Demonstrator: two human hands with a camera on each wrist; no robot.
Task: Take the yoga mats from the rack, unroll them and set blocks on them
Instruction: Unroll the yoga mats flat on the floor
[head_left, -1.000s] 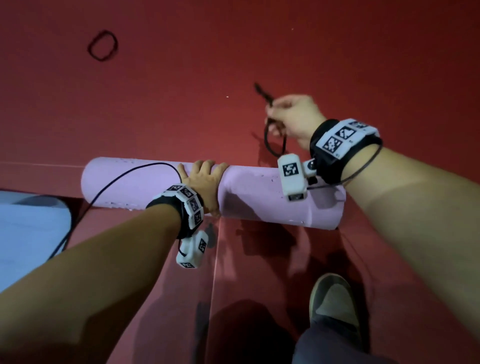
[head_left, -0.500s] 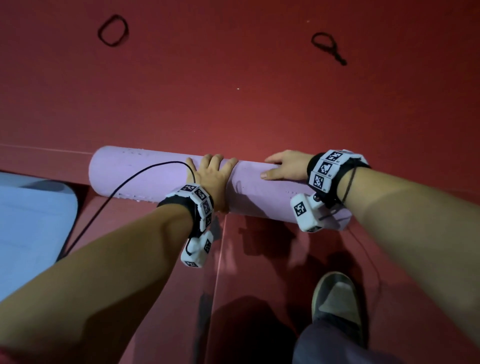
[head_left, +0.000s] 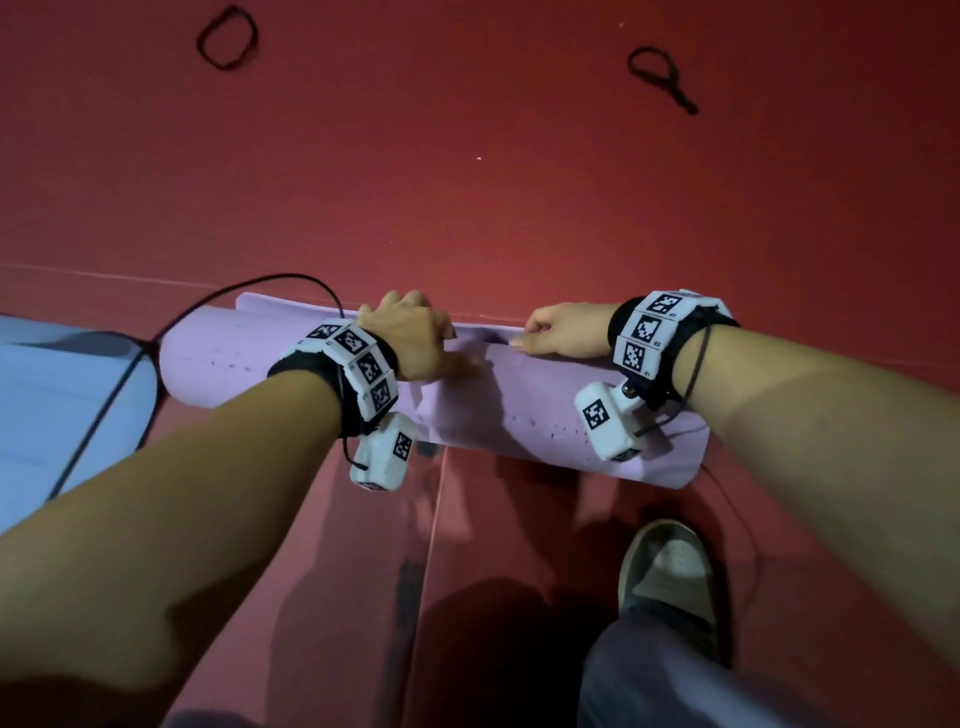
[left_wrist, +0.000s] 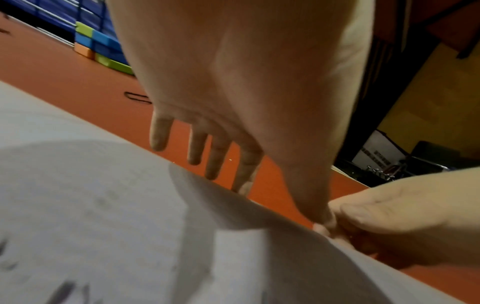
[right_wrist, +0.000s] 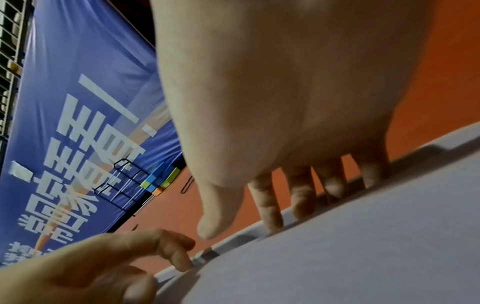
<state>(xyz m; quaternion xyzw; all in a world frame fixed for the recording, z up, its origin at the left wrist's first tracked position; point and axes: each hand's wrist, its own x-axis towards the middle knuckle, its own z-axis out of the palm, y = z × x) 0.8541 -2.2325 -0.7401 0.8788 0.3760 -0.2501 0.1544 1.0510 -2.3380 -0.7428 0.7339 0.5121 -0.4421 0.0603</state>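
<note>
The purple mat (head_left: 519, 410) lies rolled up on the red floor (head_left: 467, 208). The left hand (head_left: 410, 338) and the right hand (head_left: 561, 332) both pinch its loose far edge. Unrolling is just starting. Next the roll likely needs a push to open flat.

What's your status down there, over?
Left hand and right hand grip mat's loose edge. Mat mostly rolled, on floor. Two straps ahead, maybe in its path.
</note>
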